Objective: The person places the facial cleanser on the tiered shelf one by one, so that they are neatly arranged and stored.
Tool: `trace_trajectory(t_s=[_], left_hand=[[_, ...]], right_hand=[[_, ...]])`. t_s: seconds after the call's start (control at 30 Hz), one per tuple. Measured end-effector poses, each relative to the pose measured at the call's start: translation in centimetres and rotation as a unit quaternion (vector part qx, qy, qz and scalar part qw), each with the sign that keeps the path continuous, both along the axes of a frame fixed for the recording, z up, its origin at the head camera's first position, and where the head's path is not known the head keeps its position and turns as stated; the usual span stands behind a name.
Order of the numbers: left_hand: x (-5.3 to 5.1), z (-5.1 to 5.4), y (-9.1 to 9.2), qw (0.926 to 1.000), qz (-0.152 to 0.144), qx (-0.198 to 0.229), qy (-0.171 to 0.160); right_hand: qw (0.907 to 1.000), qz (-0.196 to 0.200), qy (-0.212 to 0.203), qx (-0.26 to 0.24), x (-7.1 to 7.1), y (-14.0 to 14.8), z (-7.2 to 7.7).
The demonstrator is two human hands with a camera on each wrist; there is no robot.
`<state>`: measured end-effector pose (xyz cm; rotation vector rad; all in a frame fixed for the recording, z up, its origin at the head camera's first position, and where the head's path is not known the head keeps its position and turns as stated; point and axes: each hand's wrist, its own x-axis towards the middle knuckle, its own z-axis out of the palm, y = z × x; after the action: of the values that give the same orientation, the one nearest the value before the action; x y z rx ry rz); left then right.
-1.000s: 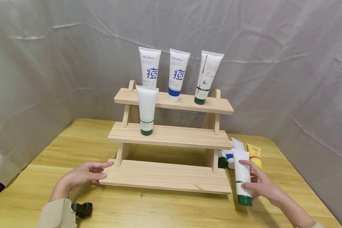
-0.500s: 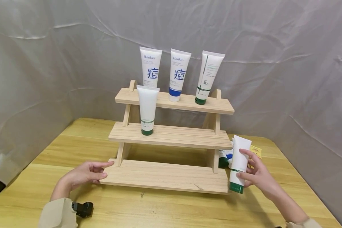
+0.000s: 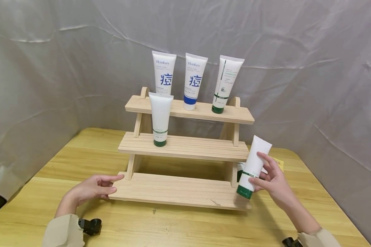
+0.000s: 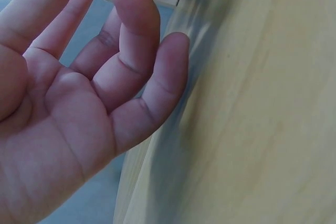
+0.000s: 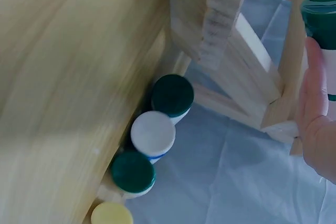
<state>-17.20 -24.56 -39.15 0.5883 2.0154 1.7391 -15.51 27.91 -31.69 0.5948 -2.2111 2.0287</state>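
A three-tier wooden display stand [image 3: 179,190] stands on the table. My left hand [image 3: 88,188] pinches the left end of its bottom board between thumb and fingers. In my right hand [image 3: 275,183] is a white squeeze tube [image 3: 257,156] with a green cap, tilted cap-down to the left, just off the stand's right end. Another green-capped white tube [image 3: 160,118] stands upright on the middle tier, at the left. Along the top tier are two tubes with blue lettering, a left one [image 3: 164,73] and a middle one [image 3: 194,82], plus a green-capped tube [image 3: 225,82] at the right.
Behind the stand's right end, more tubes lie on the table, mostly hidden in the head view. The right wrist view shows their caps: green [image 5: 173,95], white [image 5: 153,134], another green [image 5: 133,171] and yellow [image 5: 112,214]. A grey cloth [image 3: 281,75] hangs behind.
My right hand has lifted the white tube and carried it leftward toward the stand, tilting it more. The left hand keeps its place on the bottom board.
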Motion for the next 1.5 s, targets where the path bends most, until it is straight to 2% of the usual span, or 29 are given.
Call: trace_trajectory(t_s=[0.27,0.47,0.73,0.93,1.27,1.5], left_hand=[[0.0,0.1,0.0,1.0000,0.003,-0.005,0.002],[0.0,0.0,0.0,1.0000,-0.002,0.000,-0.001],[0.0,0.0,0.0,1.0000,-0.001,0.002,-0.003],[0.0,0.0,0.0,0.9999,-0.003,0.007,-0.011],[-0.1,0.0,0.0,0.9998,-0.007,0.014,-0.007],[-0.1,-0.2,0.0,0.9999,-0.005,0.012,-0.010]], right_hand=[[0.9981,0.000,0.010,-0.061,-0.9,-2.1,0.7],[0.9968,-0.009,0.045,-0.065,-1.6,-3.7,1.1],[0.9893,-0.016,0.106,-0.098,-2.8,-5.8,1.6],[0.9868,-0.007,0.124,-0.104,-3.6,-7.4,2.2],[0.9885,-0.030,0.117,-0.091,-4.7,-10.4,3.4],[0.9859,-0.026,0.144,-0.080,-5.8,-12.4,3.8]])
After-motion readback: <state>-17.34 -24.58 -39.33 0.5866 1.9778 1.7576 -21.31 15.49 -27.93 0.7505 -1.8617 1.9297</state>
